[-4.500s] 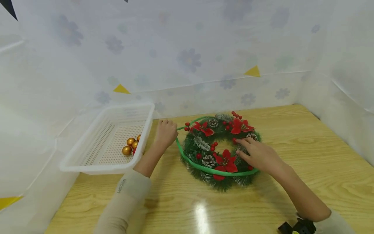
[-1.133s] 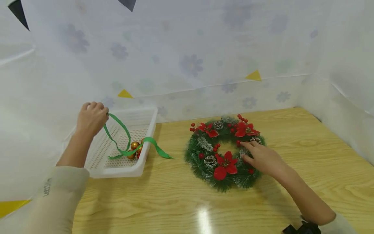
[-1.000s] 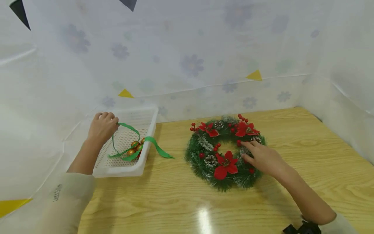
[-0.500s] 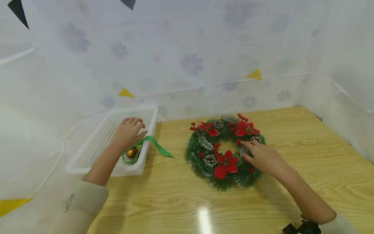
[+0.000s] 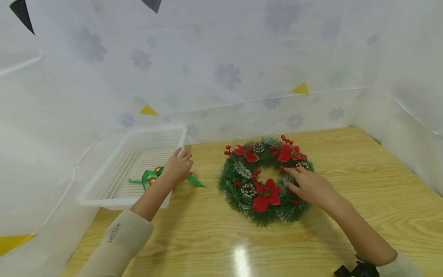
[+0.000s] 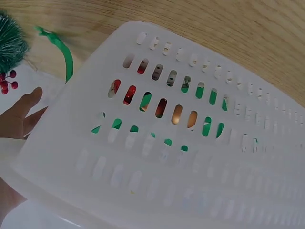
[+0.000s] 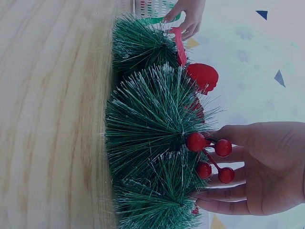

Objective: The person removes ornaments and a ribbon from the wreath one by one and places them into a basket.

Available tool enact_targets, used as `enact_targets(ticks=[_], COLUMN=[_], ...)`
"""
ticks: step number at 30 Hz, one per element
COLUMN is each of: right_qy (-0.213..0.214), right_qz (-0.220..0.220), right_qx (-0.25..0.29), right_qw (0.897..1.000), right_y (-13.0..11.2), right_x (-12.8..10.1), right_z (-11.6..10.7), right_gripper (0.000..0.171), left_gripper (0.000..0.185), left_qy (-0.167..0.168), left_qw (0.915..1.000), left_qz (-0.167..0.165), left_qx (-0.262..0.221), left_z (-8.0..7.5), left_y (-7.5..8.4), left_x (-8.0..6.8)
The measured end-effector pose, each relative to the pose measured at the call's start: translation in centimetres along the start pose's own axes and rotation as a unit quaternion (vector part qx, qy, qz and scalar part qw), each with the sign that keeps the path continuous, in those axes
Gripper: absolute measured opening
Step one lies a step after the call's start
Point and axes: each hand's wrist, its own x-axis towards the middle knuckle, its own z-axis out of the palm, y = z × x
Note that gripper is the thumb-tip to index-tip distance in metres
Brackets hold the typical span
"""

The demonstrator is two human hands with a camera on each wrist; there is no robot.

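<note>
A green pine wreath (image 5: 242,192) with red flowers, berries and pine cones lies flat on the wooden table (image 5: 346,215). My right hand (image 5: 304,184) rests on its right side with straight fingers; in the right wrist view that right hand (image 7: 257,167) sits beside red berries (image 7: 209,155). My left hand (image 5: 178,166) hovers with relaxed fingers at the right rim of a white perforated basket (image 5: 104,192). A green ribbon (image 5: 147,176) lies in the basket with gold balls (image 5: 157,169), its tail trailing over the rim onto the table. The left wrist view shows the basket wall (image 6: 190,157) and ribbon tail (image 6: 64,52).
White flower-print sheets close off the back and both sides. The basket stands at the table's left edge. A black object (image 5: 356,269) sits by my right sleeve at the near edge. Bare wood lies in front of and right of the wreath.
My left hand carried the ribbon from the wreath to the basket, lowered it in, let go and moved right to the rim. The right hand stayed on the wreath.
</note>
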Motion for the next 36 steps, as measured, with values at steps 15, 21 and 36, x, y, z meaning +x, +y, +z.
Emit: enact_targets(ticks=[15,21,36], right_qy=[-0.007,-0.008,-0.019], right_qz=[-0.002,-0.001,0.009], right_qx=[0.004,0.004,0.006], right_qw=[1.0,1.0,1.0], right_y=[0.2,0.1,-0.1], right_x=[0.1,0.0,0.0], right_z=[-0.2,-0.2,-0.4], right_gripper=[0.051,0.051,0.052], left_gripper=[0.029,0.028,0.015], left_qy=[-0.012,0.022,0.155], left_qw=[0.9995,0.9993,0.9857], left_qz=[0.012,0.023,-0.048], left_qx=[0.026,0.022,-0.044], left_z=[0.9,0.9,-0.5], left_y=[-0.5,-0.9,-5.7], left_x=[0.1,0.3,-2.0])
